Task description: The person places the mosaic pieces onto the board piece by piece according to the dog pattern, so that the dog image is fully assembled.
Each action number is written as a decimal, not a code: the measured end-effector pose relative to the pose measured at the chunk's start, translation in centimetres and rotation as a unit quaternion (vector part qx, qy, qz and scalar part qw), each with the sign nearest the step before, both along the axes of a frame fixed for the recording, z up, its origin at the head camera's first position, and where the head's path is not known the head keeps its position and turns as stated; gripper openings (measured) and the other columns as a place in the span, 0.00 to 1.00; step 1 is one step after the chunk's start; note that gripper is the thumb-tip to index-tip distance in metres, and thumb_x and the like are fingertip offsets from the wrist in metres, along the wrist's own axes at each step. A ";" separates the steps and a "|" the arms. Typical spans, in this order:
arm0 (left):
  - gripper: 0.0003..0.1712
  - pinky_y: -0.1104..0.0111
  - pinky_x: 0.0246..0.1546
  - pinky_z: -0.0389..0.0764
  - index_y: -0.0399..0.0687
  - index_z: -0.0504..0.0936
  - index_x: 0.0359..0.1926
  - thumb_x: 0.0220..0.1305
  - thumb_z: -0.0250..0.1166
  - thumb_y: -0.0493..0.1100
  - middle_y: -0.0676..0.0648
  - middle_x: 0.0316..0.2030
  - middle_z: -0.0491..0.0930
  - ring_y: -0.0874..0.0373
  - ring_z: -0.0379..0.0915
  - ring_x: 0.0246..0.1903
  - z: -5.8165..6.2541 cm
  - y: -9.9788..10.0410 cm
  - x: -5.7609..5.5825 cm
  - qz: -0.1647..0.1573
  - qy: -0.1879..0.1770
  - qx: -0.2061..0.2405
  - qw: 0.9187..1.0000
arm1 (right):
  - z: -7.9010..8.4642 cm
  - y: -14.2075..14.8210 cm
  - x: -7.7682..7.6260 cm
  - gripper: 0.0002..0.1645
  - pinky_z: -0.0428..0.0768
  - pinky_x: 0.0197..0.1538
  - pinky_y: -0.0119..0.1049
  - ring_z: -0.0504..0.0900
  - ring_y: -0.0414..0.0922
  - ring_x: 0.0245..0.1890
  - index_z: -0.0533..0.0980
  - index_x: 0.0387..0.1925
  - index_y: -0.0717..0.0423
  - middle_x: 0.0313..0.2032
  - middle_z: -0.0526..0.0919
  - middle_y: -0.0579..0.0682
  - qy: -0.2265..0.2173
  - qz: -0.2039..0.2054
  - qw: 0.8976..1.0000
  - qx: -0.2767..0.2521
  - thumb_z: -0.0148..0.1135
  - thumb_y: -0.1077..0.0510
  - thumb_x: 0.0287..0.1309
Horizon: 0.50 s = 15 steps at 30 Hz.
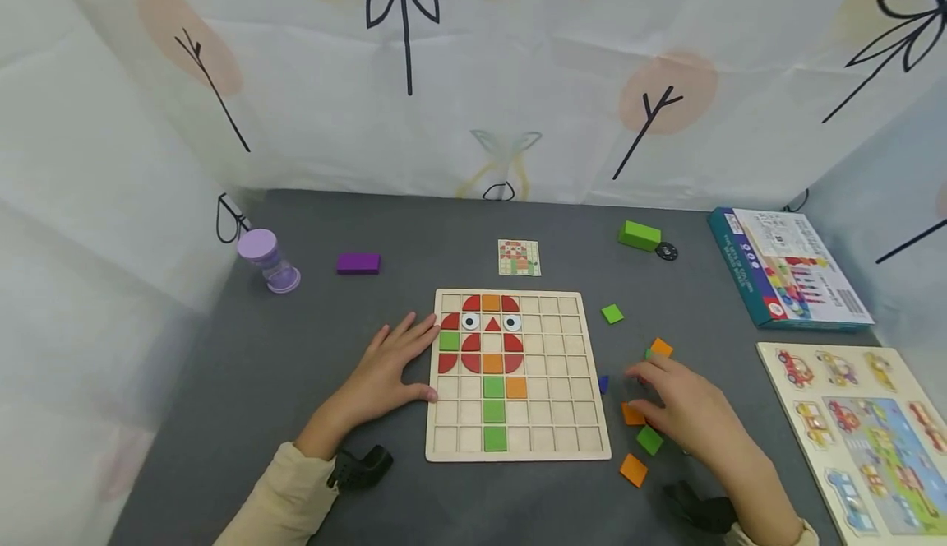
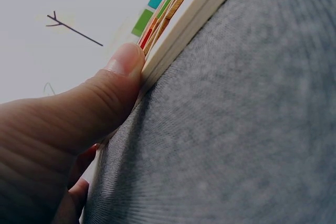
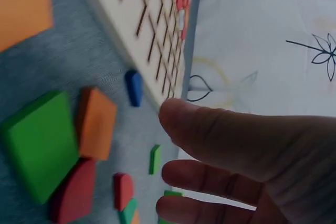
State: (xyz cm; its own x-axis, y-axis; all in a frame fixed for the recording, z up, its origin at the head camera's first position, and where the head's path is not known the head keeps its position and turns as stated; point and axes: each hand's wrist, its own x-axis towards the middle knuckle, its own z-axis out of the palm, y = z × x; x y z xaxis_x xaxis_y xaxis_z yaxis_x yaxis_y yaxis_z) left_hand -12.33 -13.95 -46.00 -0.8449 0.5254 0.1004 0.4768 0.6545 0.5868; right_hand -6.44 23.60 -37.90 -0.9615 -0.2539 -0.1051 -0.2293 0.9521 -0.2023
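Observation:
A wooden grid board (image 1: 560, 390) lies on the grey table, some cells filled with red, orange and green tiles and two eye pieces (image 1: 470, 321). My left hand (image 1: 385, 369) rests at its left side, thumb against the edge and fingers spread. Over the loose pieces to the right, my right hand (image 1: 684, 398) hovers with thumb and fingers apart, nothing between them. Below it lie an orange tile (image 1: 633, 414), a green tile (image 1: 649, 440) and another orange tile (image 1: 633, 470). In the right wrist view a red piece (image 3: 76, 192) and a blue piece (image 3: 134, 87) also show.
A small pattern card (image 1: 519, 257) lies behind the board. Farther out are a purple block (image 1: 358, 264), a purple sand timer (image 1: 272, 262), a green block (image 1: 639, 235) and a black disc (image 1: 667, 251). A box (image 1: 802, 270) and a picture puzzle (image 1: 784, 381) occupy the right side.

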 end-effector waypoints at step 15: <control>0.53 0.50 0.60 0.35 0.53 0.53 0.65 0.39 0.67 0.61 0.55 0.65 0.48 0.52 0.35 0.65 0.2 -0.2 0.1 0.002 -0.005 -0.001 1.000 | -1.9 -0.1 0.4 0.15 0.73 0.29 0.33 0.68 0.35 0.25 0.75 0.32 0.46 0.28 0.72 0.39 -0.012 0.012 1.000 0.016 0.70 0.54 0.37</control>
State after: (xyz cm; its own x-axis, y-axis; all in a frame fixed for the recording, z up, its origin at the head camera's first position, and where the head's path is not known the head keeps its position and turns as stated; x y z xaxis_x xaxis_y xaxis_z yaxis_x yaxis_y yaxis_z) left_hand -12.23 -14.17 -45.78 -0.8484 0.5216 0.0907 0.4674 0.6575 0.5910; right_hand -6.03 23.45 -39.81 -0.9521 -0.2736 -0.1365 -0.2482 0.9522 -0.1779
